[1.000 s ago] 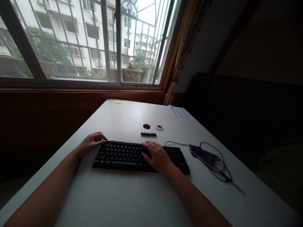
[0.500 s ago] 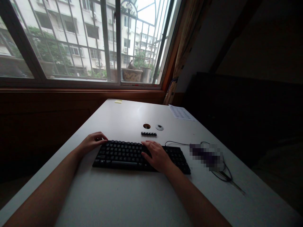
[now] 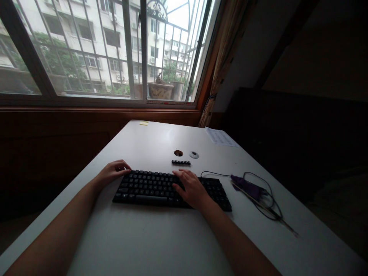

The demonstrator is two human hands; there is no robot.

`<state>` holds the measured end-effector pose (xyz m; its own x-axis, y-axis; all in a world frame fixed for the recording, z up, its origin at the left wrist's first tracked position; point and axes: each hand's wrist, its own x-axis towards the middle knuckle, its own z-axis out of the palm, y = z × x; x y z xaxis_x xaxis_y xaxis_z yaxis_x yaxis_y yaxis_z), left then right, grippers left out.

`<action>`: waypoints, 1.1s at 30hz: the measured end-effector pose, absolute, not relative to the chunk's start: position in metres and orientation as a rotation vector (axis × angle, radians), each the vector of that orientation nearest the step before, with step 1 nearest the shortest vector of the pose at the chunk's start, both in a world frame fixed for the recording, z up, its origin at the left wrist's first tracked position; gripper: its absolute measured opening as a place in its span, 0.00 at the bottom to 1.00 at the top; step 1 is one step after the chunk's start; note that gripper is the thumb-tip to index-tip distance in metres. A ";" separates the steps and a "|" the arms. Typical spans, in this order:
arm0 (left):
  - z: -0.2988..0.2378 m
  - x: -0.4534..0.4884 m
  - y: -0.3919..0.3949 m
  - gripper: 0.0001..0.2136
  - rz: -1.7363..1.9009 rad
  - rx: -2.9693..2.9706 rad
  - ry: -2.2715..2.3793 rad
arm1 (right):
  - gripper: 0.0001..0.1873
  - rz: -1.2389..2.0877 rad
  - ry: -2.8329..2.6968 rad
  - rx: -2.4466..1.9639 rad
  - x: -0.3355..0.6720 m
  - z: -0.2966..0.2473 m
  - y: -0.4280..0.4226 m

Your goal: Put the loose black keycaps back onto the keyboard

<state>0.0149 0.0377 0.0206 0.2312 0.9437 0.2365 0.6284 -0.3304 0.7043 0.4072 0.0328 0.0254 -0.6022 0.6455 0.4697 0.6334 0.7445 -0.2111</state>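
A black keyboard (image 3: 149,188) lies flat on the white table. At its far left corner is my left hand (image 3: 113,172), fingers bent and thumb stretched toward them, the tips closed on the keyboard's edge. My right hand (image 3: 191,188) rests over the keyboard's right part, palm down, with fingers stretched forward and thumb apart; it covers some keys and holds nothing. Just beyond the keyboard sits a short row of black keycaps (image 3: 181,163), apart from both hands.
Right of the keyboard lie a purple cloth-like item (image 3: 250,188), a thin brush-like stick (image 3: 276,216) and a looped black cable (image 3: 270,188). Farther back are a round table hole (image 3: 178,153), its white cover (image 3: 194,155), a printed sheet (image 3: 220,137) and yellow sticky notes (image 3: 144,123).
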 end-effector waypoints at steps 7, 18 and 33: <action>0.021 0.015 0.038 0.13 0.903 2.031 1.444 | 0.24 0.039 -2.383 -0.944 0.407 0.026 0.032; 0.021 0.016 0.037 0.14 0.907 2.023 1.444 | 0.23 0.049 -2.390 -0.922 0.407 0.026 0.033; 0.023 0.017 0.036 0.15 0.917 2.032 1.435 | 0.19 0.094 -2.369 -0.939 0.407 0.026 0.033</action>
